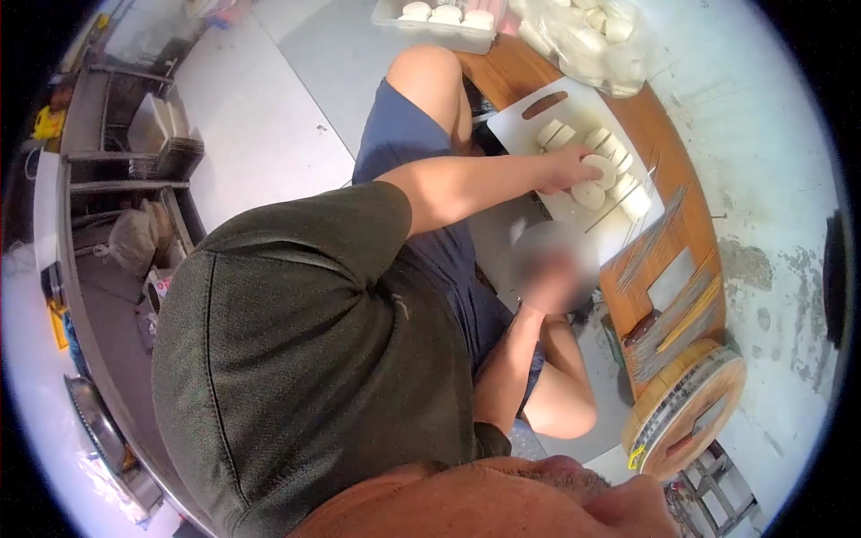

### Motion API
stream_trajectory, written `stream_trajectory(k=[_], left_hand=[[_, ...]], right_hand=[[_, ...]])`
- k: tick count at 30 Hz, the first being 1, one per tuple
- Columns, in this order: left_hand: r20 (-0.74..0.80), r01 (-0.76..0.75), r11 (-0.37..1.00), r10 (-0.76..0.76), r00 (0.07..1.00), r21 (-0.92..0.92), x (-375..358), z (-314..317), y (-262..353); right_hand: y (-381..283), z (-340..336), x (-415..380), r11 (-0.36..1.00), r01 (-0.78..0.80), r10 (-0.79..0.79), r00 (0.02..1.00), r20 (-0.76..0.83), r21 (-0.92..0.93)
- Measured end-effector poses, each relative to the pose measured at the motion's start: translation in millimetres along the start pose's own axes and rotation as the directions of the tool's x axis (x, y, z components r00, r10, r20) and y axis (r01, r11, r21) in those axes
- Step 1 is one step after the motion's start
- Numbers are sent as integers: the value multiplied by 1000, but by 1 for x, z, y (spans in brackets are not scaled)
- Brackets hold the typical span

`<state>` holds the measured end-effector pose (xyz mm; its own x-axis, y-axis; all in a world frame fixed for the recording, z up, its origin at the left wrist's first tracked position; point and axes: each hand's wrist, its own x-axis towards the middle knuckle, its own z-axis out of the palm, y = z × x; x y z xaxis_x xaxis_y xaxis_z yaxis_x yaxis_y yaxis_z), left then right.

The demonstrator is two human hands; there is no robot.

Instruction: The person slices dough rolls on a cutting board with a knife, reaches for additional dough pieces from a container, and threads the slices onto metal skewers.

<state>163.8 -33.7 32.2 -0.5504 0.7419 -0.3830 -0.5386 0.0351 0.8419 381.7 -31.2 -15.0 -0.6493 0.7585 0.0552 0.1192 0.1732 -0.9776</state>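
My left hand (567,169) is closed on a pale round slice (598,170) over a white cutting board (560,211). Another round slice (587,195) lies just below it, touching or close to the fingers. More thick white pieces (634,197) stand in rows on the board around the hand. My right hand (549,276) is by the board's near edge, covered by a blur, so its fingers and anything in them are hidden. A thin dark stick (604,218) slants between that hand and the pieces.
The board rests on a wooden surface (695,211) with many thin skewers (650,242), a cleaver (668,278) and a round wooden block (691,417). Beyond are a bag of white pieces (619,67) and a plastic tub (386,13). Shelving (117,186) stands at the left.
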Motion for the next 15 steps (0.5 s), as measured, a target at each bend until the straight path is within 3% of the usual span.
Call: stream_trajectory(k=[5,8,9,11,14,15], left_hand=[[-50,-17,999,15,999,-46,3,-1,-8],[-146,14,966,25,989,260,-25,4,18],[-147,-70,891,151,978,449,-26,-3,16],[-68,-200,616,383,921,762,-19,-22,6],[-126,-154,282,766,630,947,-9,-50,-7],[-190,-35,299,689,700,954,-12,-49,-7]], right_hand=[[-3,-2,3,999,-23,22,1000,13,36],[-17,-8,8,991,-135,134,991,7,25],[-18,-9,8,989,-149,149,989,-11,24],[-17,-12,8,991,-131,132,989,-61,14],[4,-18,12,998,-66,66,994,-89,12],[3,-20,13,997,-76,76,994,-77,-4]])
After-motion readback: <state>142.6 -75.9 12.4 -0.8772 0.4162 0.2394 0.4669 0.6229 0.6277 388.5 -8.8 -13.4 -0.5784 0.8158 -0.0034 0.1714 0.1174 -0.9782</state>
